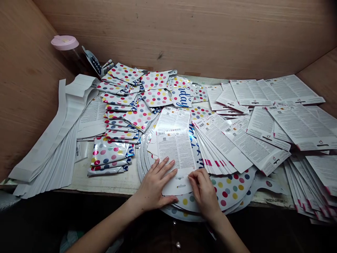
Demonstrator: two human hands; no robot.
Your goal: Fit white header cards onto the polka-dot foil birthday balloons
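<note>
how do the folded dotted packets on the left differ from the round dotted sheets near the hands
Size and shape: the folded packets are small and four-sided; the round sheets are much larger, with curved edges.
Pose: the folded packets are doubled up in piles; the round sheets lie spread flat, stacked.
Both show multicoloured dots and blue lettering on a pale ground.

Table (pixel 116 183) (pale): dotted sheets (pixel 233 186), strips (pixel 56 154)

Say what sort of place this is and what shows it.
Probably a workshop or factory: brown wood-like panels enclose a pale table on three sides, where folded white foil-like pieces with coloured dots lie near white rectangular printed cards.
</note>
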